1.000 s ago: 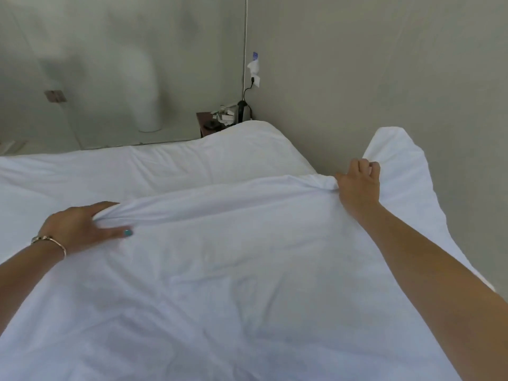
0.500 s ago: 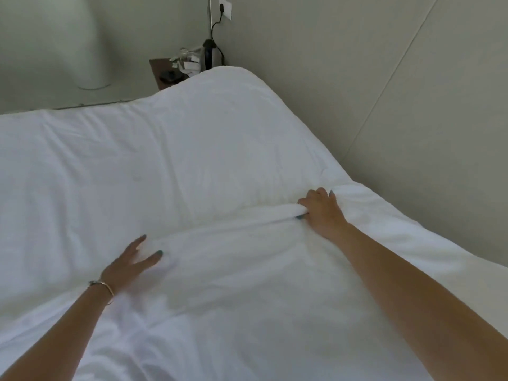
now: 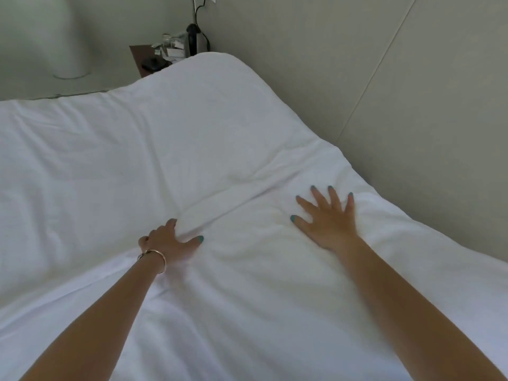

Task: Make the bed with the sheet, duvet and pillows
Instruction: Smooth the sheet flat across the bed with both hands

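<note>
A white sheet (image 3: 247, 298) lies wrinkled over the near part of the bed, its far edge running as a fold across the middle. Beyond the fold the bed (image 3: 137, 149) is covered in smoother white fabric up to a rounded far corner. My left hand (image 3: 170, 240), with a bracelet on the wrist, has its fingers curled into the sheet's fold. My right hand (image 3: 327, 218) rests flat on the sheet near the wall side, fingers spread. No pillows are in view.
A padded grey wall (image 3: 398, 92) runs along the bed's right side. A dark nightstand (image 3: 148, 60) with small items and a black cable stands past the far corner. A white cylindrical base (image 3: 68, 50) stands on the floor at the back left.
My right hand let go of the sheet's edge and now lies flat and spread. My left hand moved right and curled into the fold. The sheet's edge has come down onto the bed.
</note>
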A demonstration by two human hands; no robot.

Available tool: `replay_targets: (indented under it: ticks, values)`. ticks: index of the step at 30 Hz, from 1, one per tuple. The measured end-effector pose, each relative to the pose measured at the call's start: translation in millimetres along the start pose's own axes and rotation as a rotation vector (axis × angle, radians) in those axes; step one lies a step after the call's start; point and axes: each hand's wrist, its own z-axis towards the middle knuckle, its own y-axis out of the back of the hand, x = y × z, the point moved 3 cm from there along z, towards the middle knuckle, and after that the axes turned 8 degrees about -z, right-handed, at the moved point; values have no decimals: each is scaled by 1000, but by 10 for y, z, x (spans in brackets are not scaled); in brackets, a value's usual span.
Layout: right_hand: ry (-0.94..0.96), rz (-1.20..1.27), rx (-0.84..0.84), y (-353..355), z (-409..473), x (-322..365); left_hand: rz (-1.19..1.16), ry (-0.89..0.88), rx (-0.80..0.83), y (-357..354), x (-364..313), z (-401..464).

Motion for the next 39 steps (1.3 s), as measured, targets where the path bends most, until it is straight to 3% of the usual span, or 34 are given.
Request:
replay_targets:
  ticks: [2,5,7,9,10,12,13,14,15,16,19,20,22,24,25,28,31,34,39]
  values:
    - [-53,-50,85,-103,-376,-374,156,-23,-105,45,-136,37]
    - [-223,-44,158,-189,-803,-979,156,-33,-304,300,-287,143]
    - [-364,38,229,-217,-977,-1264,201,51,-346,336,-347,115]
    - [-460,117,128,-186,-1073,-1237,148,113,-396,161,-508,-113]
    - [-408,123,48,-125,-1103,-1069,73,11,-438,26,-668,-286]
    - [-100,97,-58,44,-1167,-553,-60,-456,-469,-263,-1057,-668]
    - [75,72,-60,52,-1240,-306,-29,-712,-394,-419,-1231,-836]
    - [194,40,-25,-6,-1328,-144,57,-838,-250,-542,-1357,-888]
    - [231,6,27,-100,-1380,-136,106,-803,-88,-634,-1407,-814]
    - [191,-9,65,-199,-1382,-272,122,-613,25,-663,-1379,-657]
    - [-99,-17,140,-365,-1204,-834,31,-88,50,-460,-1228,-127]
    - [-167,-43,146,-339,-1088,-947,9,-53,11,-348,-1234,-18]
    - [-198,-86,73,-197,-784,-992,7,-156,-230,-93,-1360,92]
    - [-87,-31,-30,21,-390,-800,-4,-301,-463,58,-1512,145]
    - [7,-4,-56,111,-187,-648,-3,-341,-469,91,-1566,177]
    - [223,-21,-128,194,361,-160,88,-230,-201,40,-1539,295]
    - [240,-65,-89,-143,641,76,49,-71,47,-156,-1285,132]
    - [209,-77,-39,-533,710,89,52,-23,129,-398,-984,-279]
    - [193,-81,45,-742,846,249,87,234,279,-534,-234,-638]
